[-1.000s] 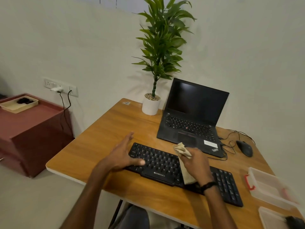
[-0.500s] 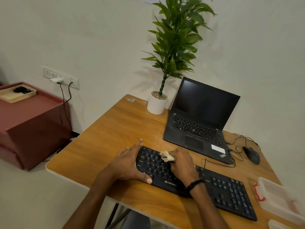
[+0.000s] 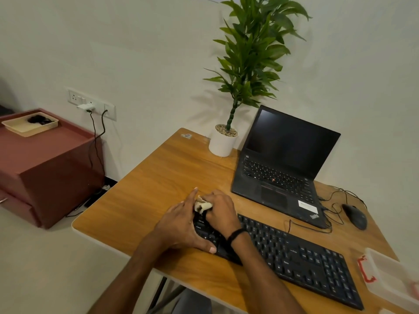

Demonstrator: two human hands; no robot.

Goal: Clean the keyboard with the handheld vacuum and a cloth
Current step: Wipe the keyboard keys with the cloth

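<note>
A black keyboard (image 3: 294, 259) lies slantwise across the front of the wooden desk (image 3: 158, 177). My right hand (image 3: 221, 214) grips a small beige cloth (image 3: 202, 205) bunched up at the keyboard's left end. My left hand (image 3: 181, 225) rests flat against that same left end, fingers straight, thumb along the front edge. Both hands cover the leftmost keys. The handheld vacuum is out of sight.
An open black laptop (image 3: 283, 168) stands behind the keyboard, with a potted plant (image 3: 226, 137) to its left and a wired mouse (image 3: 354, 216) to its right. A clear plastic box with a red latch (image 3: 390, 277) sits at the desk's right edge. A maroon cabinet (image 3: 45, 164) stands to the left.
My right hand has wiped the cloth leftward along the keyboard from its middle to its left end, bunching it smaller. My left hand stayed at the left end. The view shifted left.
</note>
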